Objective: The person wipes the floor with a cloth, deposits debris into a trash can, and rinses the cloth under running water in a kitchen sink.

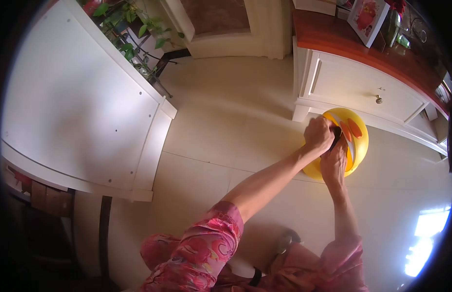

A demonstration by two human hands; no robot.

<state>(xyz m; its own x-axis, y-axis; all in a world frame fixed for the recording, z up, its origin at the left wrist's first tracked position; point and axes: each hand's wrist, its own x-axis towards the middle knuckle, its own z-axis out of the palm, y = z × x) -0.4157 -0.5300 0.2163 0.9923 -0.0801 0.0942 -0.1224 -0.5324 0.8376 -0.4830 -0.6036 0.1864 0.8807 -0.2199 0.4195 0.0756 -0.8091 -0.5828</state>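
Note:
A rounded, glossy yellow thing [361, 146], possibly a helmet, has orange oval patches and a pale grey band. It is low over the tiled floor, in front of the white cabinet. My left hand [319, 134] is closed at its left side, with the fingers curled beside a dark gap or dark part. My right hand [335, 159] is against its near side, fingers pointing up toward the same dark part. The fingertips of both hands are partly hidden, and I cannot tell whether the dark part is an opening or a separate piece.
A white cabinet [352, 80] with a red-brown top [343, 46] stands at right, bearing a framed flower picture [368, 20]. At left is a large white panel [75, 97]. A leafy plant [126, 34] stands behind it, near a door [265, 29]. Light glares off the floor at lower right.

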